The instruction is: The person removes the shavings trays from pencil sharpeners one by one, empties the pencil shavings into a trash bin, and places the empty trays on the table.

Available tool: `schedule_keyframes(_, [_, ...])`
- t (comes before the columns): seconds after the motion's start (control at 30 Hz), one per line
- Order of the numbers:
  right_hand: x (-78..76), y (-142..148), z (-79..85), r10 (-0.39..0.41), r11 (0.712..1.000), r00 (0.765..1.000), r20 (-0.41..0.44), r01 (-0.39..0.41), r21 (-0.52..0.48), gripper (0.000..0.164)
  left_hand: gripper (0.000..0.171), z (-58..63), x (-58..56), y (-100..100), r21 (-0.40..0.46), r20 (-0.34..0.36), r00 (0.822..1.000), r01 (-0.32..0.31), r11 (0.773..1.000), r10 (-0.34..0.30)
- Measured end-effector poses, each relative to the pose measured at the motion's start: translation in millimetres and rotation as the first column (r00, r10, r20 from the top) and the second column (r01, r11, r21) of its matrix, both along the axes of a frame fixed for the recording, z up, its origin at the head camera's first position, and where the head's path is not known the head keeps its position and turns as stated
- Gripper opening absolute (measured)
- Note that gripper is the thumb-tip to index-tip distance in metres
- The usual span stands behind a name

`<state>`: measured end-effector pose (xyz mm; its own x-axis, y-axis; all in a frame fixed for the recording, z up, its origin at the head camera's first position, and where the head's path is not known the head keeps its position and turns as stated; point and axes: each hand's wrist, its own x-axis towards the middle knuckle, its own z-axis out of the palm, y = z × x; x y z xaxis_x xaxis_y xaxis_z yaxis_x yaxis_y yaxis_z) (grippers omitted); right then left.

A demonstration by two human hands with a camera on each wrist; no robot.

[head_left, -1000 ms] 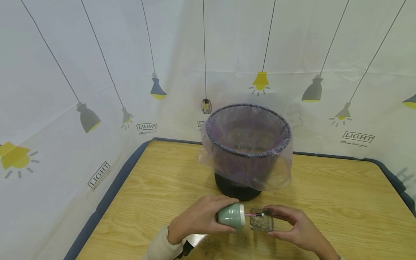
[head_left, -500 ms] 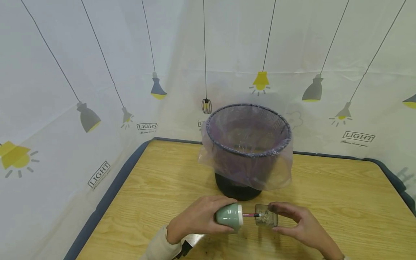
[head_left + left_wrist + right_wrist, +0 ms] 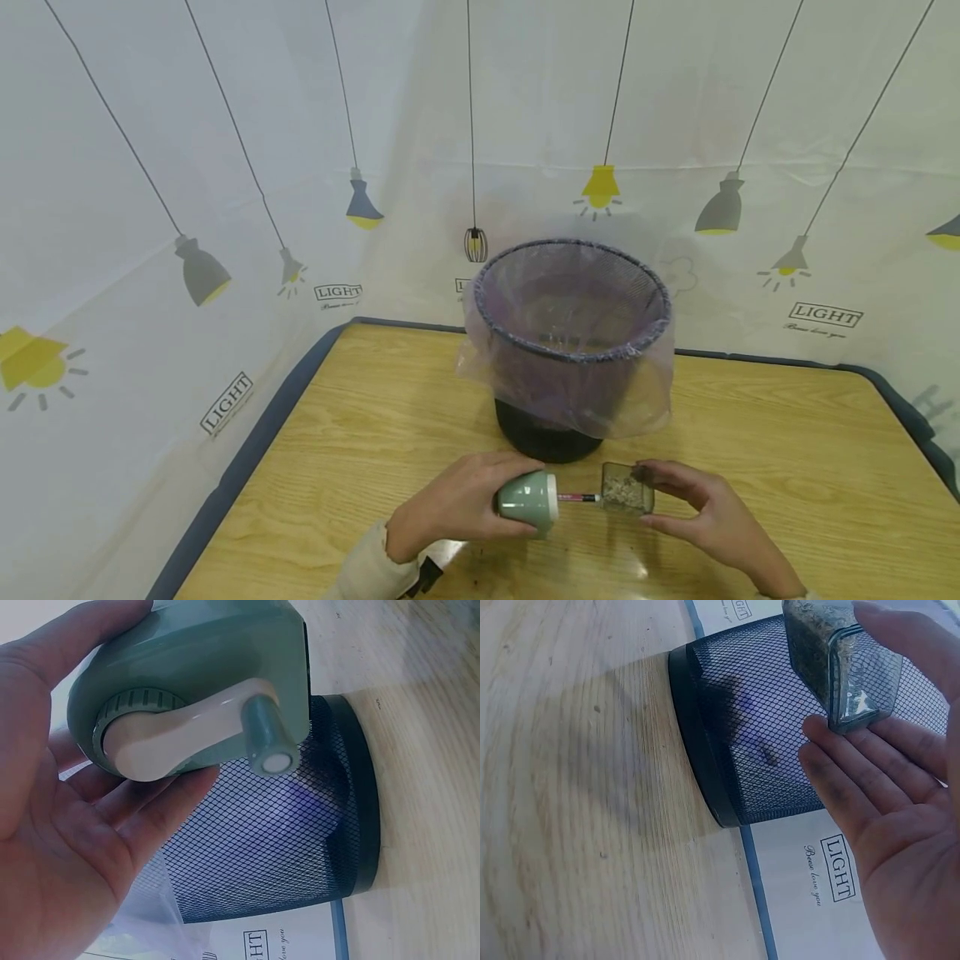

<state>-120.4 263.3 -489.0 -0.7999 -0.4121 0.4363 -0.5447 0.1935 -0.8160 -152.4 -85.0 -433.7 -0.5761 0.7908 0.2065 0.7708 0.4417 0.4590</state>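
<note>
Presently, the left hand (image 3: 468,507) grips the green sharpener (image 3: 522,502), pencil (image 3: 577,497) toward 3 o'clock; the right hand (image 3: 711,510) pinches the shavings box (image 3: 622,493) beside the pencil's end. Hold the box steady over the worktop (image 3: 375,417); bin (image 3: 551,443) at 12 o'clock.

Left hand (image 3: 461,504), one, bare: back uppermost, thumb on the near side, fingers curled round from the far side in a firm grip; pale sleeve (image 3: 378,567) reaching the wrist. Right hand (image 3: 712,518), one, bare: set apart, facing the left; thumb opposed to fingers lying nearly straight, side by side, in a pinching hold.
</note>
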Motion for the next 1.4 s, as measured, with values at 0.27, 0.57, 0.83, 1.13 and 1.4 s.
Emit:
schedule_keyframes(0.27, [-1.0, 2.5, 0.3, -0.005, 1.0, 1.0, -0.007, 0.005, -0.008, 0.057, 0.065, -4.6, -2.1, 1.4, -0.011, -0.002, 1.0, 0.001, 1.0, -0.001])
schedule_keyframes(0.57, [0.0, 4.3, 2.6, -0.021, 1.0, 1.0, -0.01, 0.02, -0.007, 0.059, 0.064, -9.7, -3.1, 3.1, -0.025, -0.002, 1.0, 0.015, 1.0, -0.015])
schedule_keyframes(0.83, [1.5, 6.2, 5.0, -0.026, 1.0, 1.0, 0.0, 0.026, 0.001, 0.06, 0.063, -16.3, -3.0, 3.6, -0.038, -0.011, 1.0, 0.01, 0.999, -0.011])
schedule_keyframes(1.13, [2.1, 7.2, 4.6, -0.047, 0.999, 0.999, -0.003, 0.047, 0.01, 0.06, 0.064, -24.8, -3.2, 5.4, -0.053, -0.007, 1.0, 0.01, 0.999, -0.01])
schedule_keyframes(1.4, [2.1, 9.7, 3.2, -0.055, 0.998, 0.998, 0.02, 0.054, 0.015, 0.06, 0.066, -28.8, -2.3, 6.2, -0.06, 0.009, 1.0, 0.021, 0.998, -0.02])
